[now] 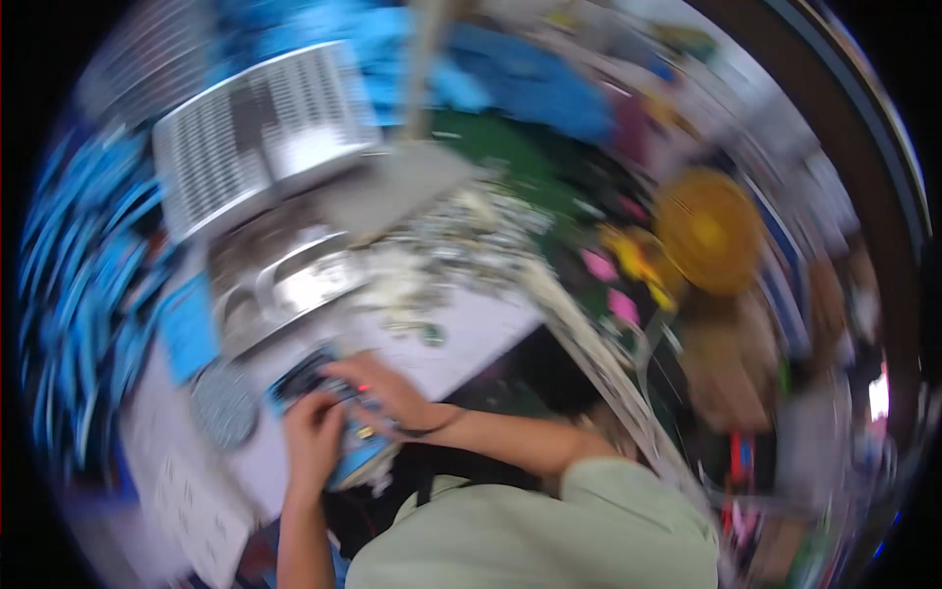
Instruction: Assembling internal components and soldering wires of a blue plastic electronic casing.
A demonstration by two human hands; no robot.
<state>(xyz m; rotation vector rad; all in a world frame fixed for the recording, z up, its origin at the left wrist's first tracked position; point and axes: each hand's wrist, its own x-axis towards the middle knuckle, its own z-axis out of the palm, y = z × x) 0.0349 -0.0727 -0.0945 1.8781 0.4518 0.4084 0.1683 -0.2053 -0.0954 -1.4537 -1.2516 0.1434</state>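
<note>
At the near edge of the white table, both my hands come together over a dark and blue object, too blurred to name. My left hand is closed, its fingertips pressed together against the near side of it. From the right, my right hand reaches in with bent fingers, also closed. A small red light glows at the right hand's fingers. What either hand grips is hidden by fingers and blur. Under the hands lies a blue piece with a small yellow spot above it.
A shiny metal tray with compartments stands beyond my hands, next to a heap of small pale parts. Behind it is a slotted metal rack. Blue strips hang at left, near a round grey disc. A yellow round basket is at right.
</note>
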